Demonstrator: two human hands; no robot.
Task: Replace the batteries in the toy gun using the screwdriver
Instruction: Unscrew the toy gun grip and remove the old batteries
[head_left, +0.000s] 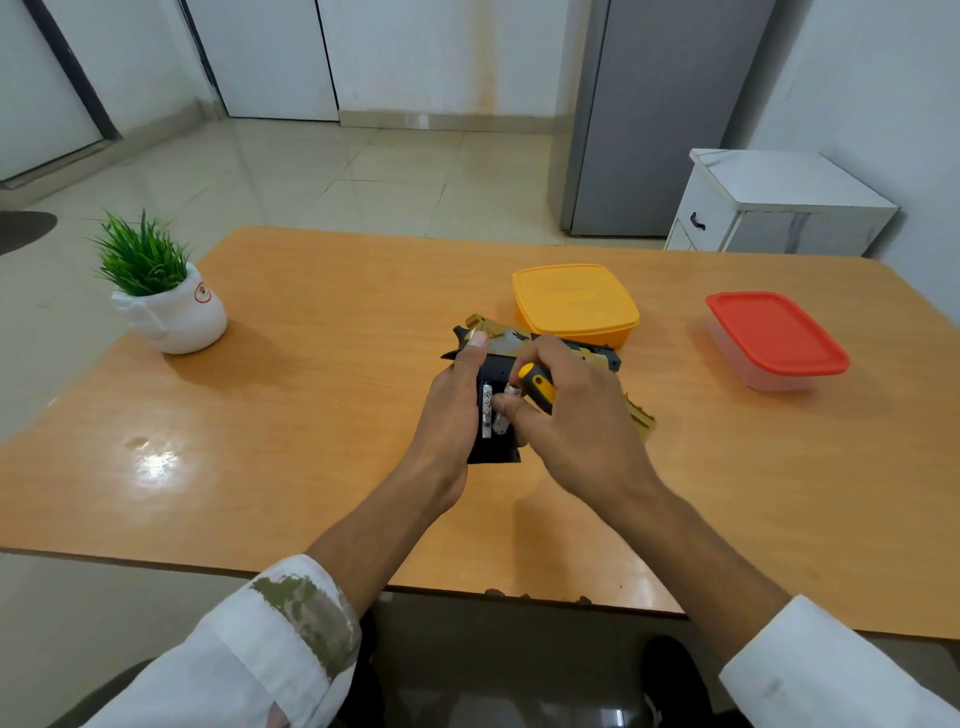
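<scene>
A black and gold toy gun (498, 364) lies on its side in the middle of the wooden table (311, 415), its grip pointing toward me with the battery compartment open. A silver battery (487, 410) sits in the compartment. My left hand (452, 410) grips the left side of the gun's grip, thumb up by the gold rear end. My right hand (576, 415) holds a screwdriver with a yellow and black handle (537, 382) in its palm while its fingertips pinch a second battery (501, 423) at the compartment. The screwdriver's tip is hidden.
A yellow lidded box (574, 301) stands just behind the gun. A clear box with a red lid (774, 338) is at the right. A small potted plant (161, 291) sits at the table's left corner. A gold part (641, 413) lies under my right hand.
</scene>
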